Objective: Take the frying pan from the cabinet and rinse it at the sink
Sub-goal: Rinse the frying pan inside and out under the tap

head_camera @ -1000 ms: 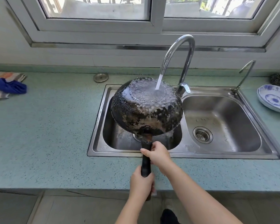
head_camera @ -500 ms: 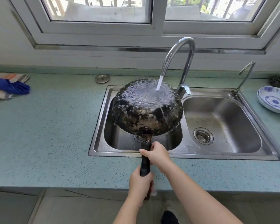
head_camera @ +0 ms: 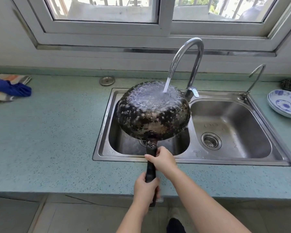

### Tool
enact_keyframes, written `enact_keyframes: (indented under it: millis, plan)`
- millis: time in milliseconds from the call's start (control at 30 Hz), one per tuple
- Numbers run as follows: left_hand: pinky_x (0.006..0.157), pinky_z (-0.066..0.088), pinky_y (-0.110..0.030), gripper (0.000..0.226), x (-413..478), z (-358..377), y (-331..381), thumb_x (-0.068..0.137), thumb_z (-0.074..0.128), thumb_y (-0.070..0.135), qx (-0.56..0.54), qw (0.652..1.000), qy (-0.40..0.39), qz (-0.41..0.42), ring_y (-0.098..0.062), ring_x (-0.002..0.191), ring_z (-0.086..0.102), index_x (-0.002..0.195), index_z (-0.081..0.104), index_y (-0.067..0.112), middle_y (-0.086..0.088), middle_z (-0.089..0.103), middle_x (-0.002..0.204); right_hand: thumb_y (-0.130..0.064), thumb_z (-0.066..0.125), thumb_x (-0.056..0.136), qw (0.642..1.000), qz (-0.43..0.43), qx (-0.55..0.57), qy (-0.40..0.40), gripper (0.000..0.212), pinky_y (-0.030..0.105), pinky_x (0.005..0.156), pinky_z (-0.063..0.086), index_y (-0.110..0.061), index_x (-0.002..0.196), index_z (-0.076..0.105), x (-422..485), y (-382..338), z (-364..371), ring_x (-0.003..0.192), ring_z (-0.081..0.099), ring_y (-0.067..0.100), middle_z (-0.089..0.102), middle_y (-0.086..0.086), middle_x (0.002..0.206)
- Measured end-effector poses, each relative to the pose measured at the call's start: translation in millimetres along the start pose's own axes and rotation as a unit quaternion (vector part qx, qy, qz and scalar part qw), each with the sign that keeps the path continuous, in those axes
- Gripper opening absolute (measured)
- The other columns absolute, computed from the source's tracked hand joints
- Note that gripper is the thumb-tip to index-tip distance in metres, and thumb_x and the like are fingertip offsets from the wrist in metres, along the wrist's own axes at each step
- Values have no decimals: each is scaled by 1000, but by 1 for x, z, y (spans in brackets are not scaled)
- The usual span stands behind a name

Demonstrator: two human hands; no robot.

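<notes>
A blackened frying pan (head_camera: 152, 111) hangs upside down over the left basin of the steel double sink (head_camera: 232, 161), its scorched bottom facing up. Water runs from the tall curved faucet (head_camera: 187, 52) onto the pan's bottom and spreads over it. My right hand (head_camera: 163, 159) grips the black handle close to the pan. My left hand (head_camera: 145, 190) grips the handle's near end, over the counter's front edge. The pan's inside is hidden.
A second thin tap (head_camera: 255, 78) stands at the right basin's back corner. Blue-patterned plates (head_camera: 284, 103) sit on the counter at far right beside a dark scrubber (head_camera: 290, 84). Cloths (head_camera: 8, 88) lie at far left. A metal sink plug (head_camera: 107, 80) rests behind the left basin.
The pan stays upside down under the running water with both hands on the handle. It has barely shifted; only the camera view has moved slightly.
</notes>
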State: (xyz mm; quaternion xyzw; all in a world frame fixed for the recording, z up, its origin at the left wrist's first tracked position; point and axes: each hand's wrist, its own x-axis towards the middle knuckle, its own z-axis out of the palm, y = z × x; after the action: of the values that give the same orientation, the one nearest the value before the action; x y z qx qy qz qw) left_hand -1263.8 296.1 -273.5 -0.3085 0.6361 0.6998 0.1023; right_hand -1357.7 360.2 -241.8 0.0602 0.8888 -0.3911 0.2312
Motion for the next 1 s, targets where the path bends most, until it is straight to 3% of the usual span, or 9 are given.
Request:
enact_keyframes:
  millis: [633, 833, 1000]
  plan:
    - [34, 37, -21, 13, -1, -2, 0, 80, 57, 1, -10, 1000, -12, 4, -16, 33, 45, 72, 52, 10, -4, 52, 46, -47, 66, 75, 1000, -12, -10, 7, 37, 30, 66, 39, -19, 88, 46, 3, 5, 3, 80, 52, 17, 48, -10, 75]
    - [35, 37, -21, 10, -2, -1, 2, 82, 57, 0, -7, 1000, -9, 6, -17, 36, 44, 76, 52, 7, -10, 50, 53, -48, 67, 74, 1000, -16, -10, 9, 38, 31, 68, 41, -20, 89, 46, 5, 6, 4, 82, 54, 18, 55, -5, 86]
    - [35, 38, -21, 10, -3, -1, 2, 82, 57, 0, -8, 1000, -9, 7, -16, 36, 45, 76, 52, 7, -10, 50, 52, -48, 67, 74, 1000, -17, -5, 10, 37, 30, 67, 41, -21, 88, 47, 6, 7, 5, 82, 55, 17, 54, -7, 82]
